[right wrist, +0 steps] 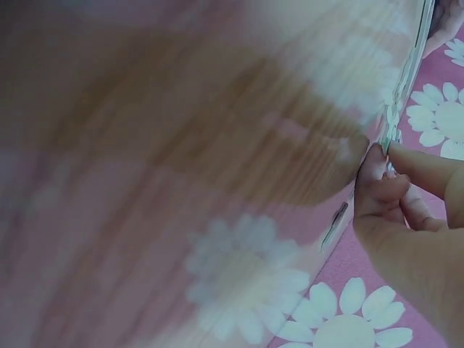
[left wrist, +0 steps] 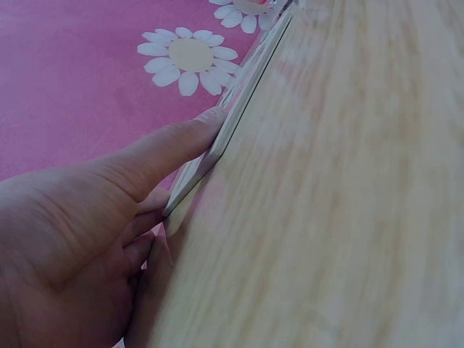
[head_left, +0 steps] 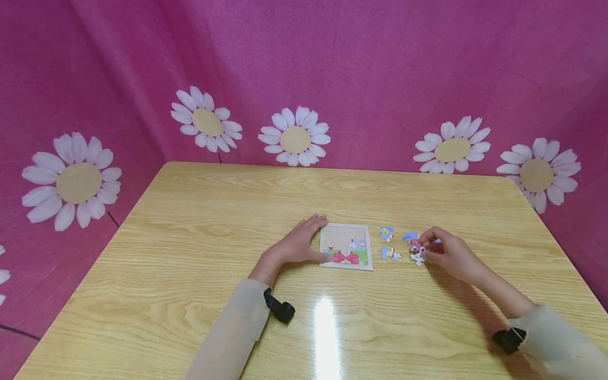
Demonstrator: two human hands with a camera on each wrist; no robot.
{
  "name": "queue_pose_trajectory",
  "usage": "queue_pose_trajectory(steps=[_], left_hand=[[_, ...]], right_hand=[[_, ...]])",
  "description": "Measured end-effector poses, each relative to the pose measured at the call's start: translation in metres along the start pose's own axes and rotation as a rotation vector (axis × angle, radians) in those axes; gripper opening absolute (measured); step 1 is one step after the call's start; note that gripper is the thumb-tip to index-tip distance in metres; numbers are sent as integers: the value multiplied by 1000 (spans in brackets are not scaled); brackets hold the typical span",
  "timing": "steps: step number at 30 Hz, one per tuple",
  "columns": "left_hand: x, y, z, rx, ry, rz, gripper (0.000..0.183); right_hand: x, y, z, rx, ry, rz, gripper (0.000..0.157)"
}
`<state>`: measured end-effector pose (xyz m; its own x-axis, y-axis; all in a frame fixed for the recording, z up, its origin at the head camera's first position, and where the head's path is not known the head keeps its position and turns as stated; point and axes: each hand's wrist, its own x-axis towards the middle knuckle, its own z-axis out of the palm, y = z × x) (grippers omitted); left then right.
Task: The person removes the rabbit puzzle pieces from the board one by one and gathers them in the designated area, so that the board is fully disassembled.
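A square jigsaw board with a pale rim lies mid-table, with some picture pieces filling its lower part and right side. My left hand rests on its left side, the thumb straight over the near left rim and the fingertips at the far left corner. In the left wrist view that thumb lies along the rim. Right of the board, my right hand pinches a puzzle piece with a red animal face between thumb and forefinger. The right wrist view shows those fingertips together at tabletop level.
Between board and right hand lie loose puzzle pieces: a blue one with yellow, a blue and white one, and a blue one beside the pinched piece. A pink cloth with daisies hangs behind the wooden table.
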<state>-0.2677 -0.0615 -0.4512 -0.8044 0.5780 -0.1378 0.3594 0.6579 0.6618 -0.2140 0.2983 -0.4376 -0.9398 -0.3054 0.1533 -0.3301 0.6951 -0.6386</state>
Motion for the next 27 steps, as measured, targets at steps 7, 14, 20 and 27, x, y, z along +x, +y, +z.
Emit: queue_pose_trajectory(steps=[7, 14, 20, 27], left_hand=[[-1, 0, 0, -3, -1, 0, 91], [0, -1, 0, 7, -1, 3, 91], [0, -2, 0, 8, -2, 3, 91], [-1, 0, 0, 0, 0, 2, 91]], right_hand=[[2, 2, -2, -26, -66, 37, 17], [3, 5, -4, -14, -123, 58, 16], [3, 6, -5, -3, -143, 79, 16], [4, 5, -4, -12, -143, 78, 17]])
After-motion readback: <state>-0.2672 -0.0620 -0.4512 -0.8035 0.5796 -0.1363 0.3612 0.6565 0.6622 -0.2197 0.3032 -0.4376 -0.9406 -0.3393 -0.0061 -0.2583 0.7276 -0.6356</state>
